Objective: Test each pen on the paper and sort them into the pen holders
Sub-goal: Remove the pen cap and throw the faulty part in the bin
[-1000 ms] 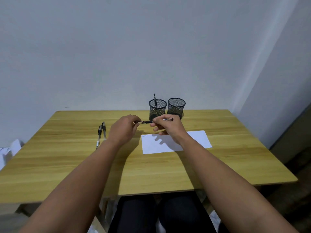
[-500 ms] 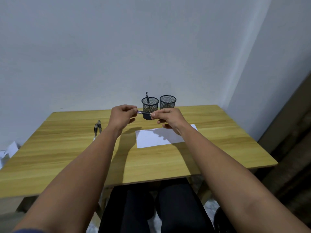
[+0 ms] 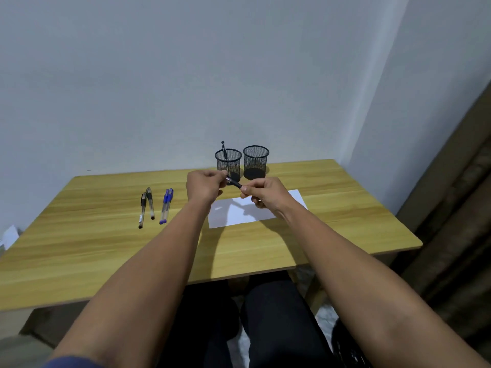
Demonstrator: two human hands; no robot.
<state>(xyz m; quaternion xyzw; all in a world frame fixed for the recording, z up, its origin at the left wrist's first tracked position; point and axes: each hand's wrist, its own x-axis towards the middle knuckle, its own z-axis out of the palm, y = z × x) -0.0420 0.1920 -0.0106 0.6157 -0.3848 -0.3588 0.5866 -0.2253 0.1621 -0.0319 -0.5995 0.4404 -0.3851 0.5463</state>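
I have both hands up over the worktop (image 3: 345, 208), pinching one black pen (image 3: 234, 182) between them. Left hand (image 3: 206, 187) has its fingers curled round the pen's upper-left end, right hand (image 3: 265, 193) pinches the lower-right end. The pen's long axis runs left-right, tilted slightly down toward the right hand; I can't tell which end is the tip. It sits above the paper's (image 3: 265, 212) far edge, in front of the left holder (image 3: 228, 164), which has one pen (image 3: 224, 148) standing in it. Right holder (image 3: 255, 162) is just beside. Two black pens (image 3: 146, 207) and two blue pens (image 3: 166, 205) lie on the left, long axes running near-to-far.
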